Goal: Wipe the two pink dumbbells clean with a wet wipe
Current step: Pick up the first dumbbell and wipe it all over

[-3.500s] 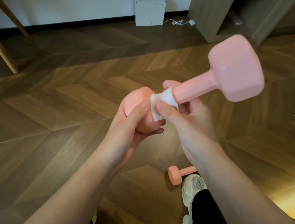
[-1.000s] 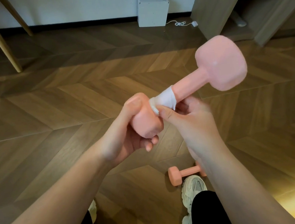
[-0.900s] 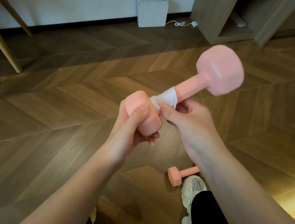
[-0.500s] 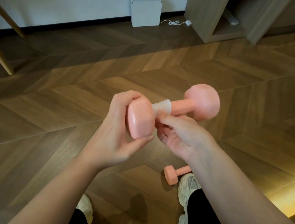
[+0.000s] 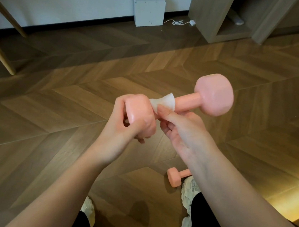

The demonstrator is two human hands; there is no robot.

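– Pink is seen twice; where is the first dumbbell (image 5: 214, 94) held?
– It is held in the air above the wooden floor (image 5: 52, 115), roughly level, with its far head pointed away to the right. Its near head is gripped by the left hand (image 5: 127, 123), fingers and thumb curled round it.
– And where is the wet wipe (image 5: 163, 102) kept?
– It is wrapped over the handle of the first dumbbell, just beside the gripped head. It is pinched there by the right hand (image 5: 182, 126), the thumb pressed on top of the white sheet.
– Where is the second dumbbell (image 5: 174, 177) found?
– Below the first dumbbell, laid on the floor and partly hidden behind the right forearm. Whether it is touching the pale shoe (image 5: 189, 189) or only just beside it cannot be told.
– What else is seen?
– Beyond the first dumbbell, a white box (image 5: 149, 10), a white cable (image 5: 179, 22) and a wooden shelf unit (image 5: 213, 7) are seen along the wall.
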